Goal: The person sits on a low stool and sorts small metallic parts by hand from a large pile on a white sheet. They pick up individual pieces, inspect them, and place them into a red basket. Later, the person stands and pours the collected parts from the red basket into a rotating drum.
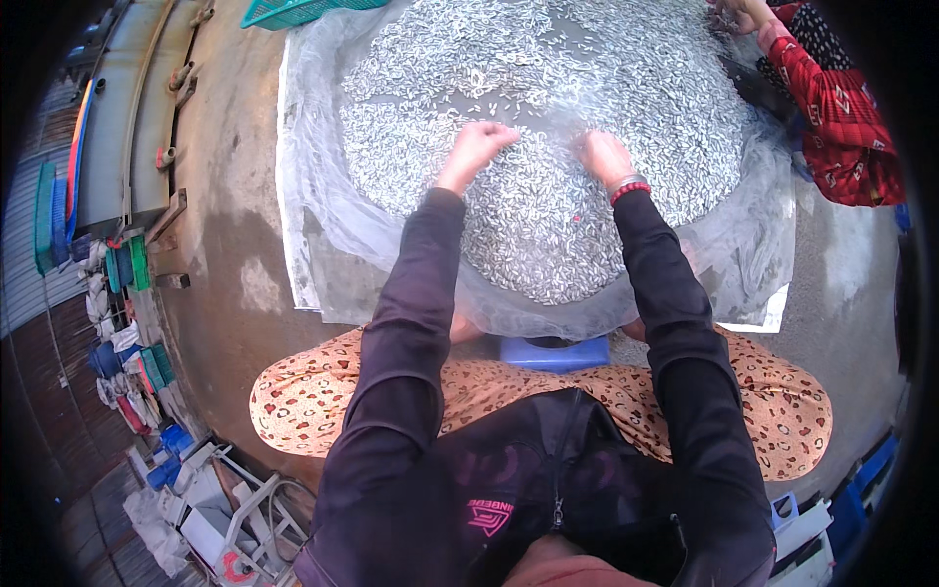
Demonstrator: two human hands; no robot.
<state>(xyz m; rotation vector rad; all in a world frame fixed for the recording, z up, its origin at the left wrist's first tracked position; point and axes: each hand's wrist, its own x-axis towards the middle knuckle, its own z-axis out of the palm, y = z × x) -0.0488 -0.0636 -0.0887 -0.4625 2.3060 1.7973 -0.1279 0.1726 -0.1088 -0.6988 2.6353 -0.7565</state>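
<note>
A wide, thin layer of small silvery fish covers a pale mesh net. Over its middle, my left hand reaches in with thumb and fingers pinched together. Whatever lies between those fingertips is too small to make out. To the right, my right hand, with a red bead bracelet at the wrist, is curled closed just over the fish. Its fingertips are blurred and partly hidden, so I cannot make out what they hold. Between and beyond my hands, grey patches show through the fish.
Another person's hand and red patterned sleeve are at the far right edge of the fish. A green basket sits at the far left. Close to me is a blue object. Crates and gear line the left side.
</note>
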